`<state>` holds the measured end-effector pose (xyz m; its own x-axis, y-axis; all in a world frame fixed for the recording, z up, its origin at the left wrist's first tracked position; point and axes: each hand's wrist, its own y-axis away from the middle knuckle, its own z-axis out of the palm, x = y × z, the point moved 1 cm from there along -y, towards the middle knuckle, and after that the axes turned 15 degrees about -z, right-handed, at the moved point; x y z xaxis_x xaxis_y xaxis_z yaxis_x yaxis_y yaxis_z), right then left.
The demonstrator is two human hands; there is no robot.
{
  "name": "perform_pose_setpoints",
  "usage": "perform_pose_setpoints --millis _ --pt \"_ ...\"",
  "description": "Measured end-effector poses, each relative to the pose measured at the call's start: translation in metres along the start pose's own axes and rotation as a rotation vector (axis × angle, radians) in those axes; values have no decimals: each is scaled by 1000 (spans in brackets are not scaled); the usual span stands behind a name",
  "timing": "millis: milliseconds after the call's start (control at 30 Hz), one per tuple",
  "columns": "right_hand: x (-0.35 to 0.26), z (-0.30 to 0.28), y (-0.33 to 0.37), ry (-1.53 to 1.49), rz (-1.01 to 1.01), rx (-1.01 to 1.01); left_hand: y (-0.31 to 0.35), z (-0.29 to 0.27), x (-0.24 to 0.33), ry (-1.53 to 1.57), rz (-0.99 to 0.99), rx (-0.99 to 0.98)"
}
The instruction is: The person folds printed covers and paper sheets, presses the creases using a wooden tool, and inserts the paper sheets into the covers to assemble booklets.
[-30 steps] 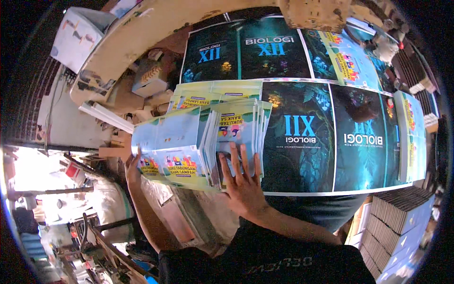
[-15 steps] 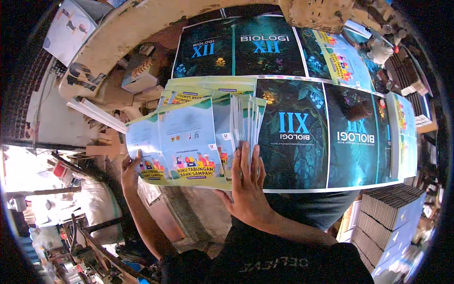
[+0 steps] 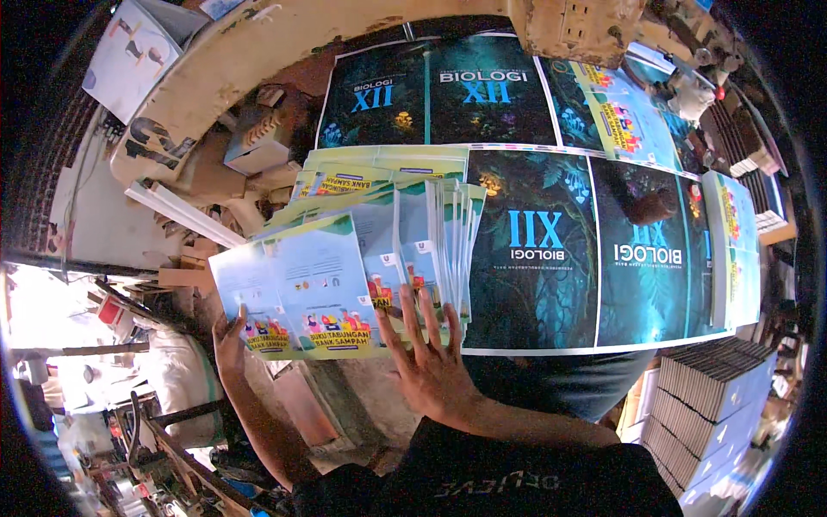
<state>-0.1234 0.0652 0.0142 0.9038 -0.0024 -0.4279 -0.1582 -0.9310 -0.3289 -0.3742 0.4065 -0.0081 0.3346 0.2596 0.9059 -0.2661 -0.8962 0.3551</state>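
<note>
A pale blue and yellow-green printed cover sheet (image 3: 297,276) lies uppermost at the front left, its left part jutting past the dark prints. My left hand (image 3: 229,349) pinches its left edge, thumb on top and the other fingers mostly hidden beneath. Matching sheets (image 3: 452,228) fan out to the right under it, their edges overlapping in a staggered row. On this fan rests my right hand (image 3: 438,370), fingers spread and stretched, the tips touching the paper near the top sheet's right edge. More matching sheets (image 3: 379,159) lie behind.
Large dark teal printed sheets (image 3: 534,267) spread under and right of the fan. A small brown object (image 3: 650,207) sits on them. Another pale blue stack (image 3: 735,250) is at the right edge. Bound stacks (image 3: 706,405) stand lower right; a beige machine frame (image 3: 215,65) curves behind.
The top sheet has shifted left and a little nearer with my left hand. My right hand has slid left and down, and the sheets beneath are fanned wider.
</note>
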Motion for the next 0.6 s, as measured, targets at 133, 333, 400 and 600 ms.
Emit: perform_pose_setpoints --millis 133,333,400,600 --pt "7 -10 -6 -17 5 -2 14 10 11 49 -90 32" --pt "24 -27 -4 -139 178 145 -11 16 5 -46 -26 69" --pt "28 -21 -1 -122 156 113 -10 40 18 -127 -3 114" --pt "12 -9 -11 -136 103 29 -51 -3 5 -365 87 -49"
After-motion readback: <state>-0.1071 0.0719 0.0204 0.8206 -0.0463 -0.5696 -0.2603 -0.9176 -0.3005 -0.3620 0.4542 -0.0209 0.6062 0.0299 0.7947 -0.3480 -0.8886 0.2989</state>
